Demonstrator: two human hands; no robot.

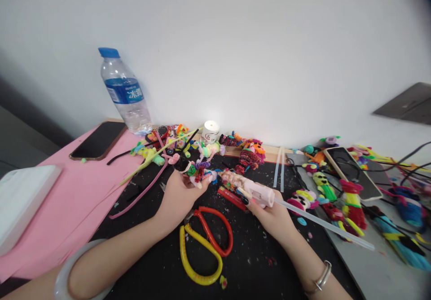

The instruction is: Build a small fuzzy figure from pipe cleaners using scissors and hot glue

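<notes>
My left hand (180, 196) is closed on a small pipe-cleaner figure (191, 170) with black, green and purple parts. In my right hand (271, 217) is a pale pink glue gun (257, 192), its tip pointing left at the figure; whether they touch is too small to tell. A long clear glue stick (323, 223) sticks out of the gun's back toward the lower right. Scissors (208, 246) with one red and one yellow handle lie on the black mat (249, 264) below my hands. A red box (231, 198) rests beneath the gun.
A water bottle (126, 93) and a dark phone (98, 140) stand or lie at the left, near a white box (27, 201) on pink paper (81, 187). Colourful figures line the wall. Another phone (353, 173), a red figure (353, 205) and black cables lie at the right.
</notes>
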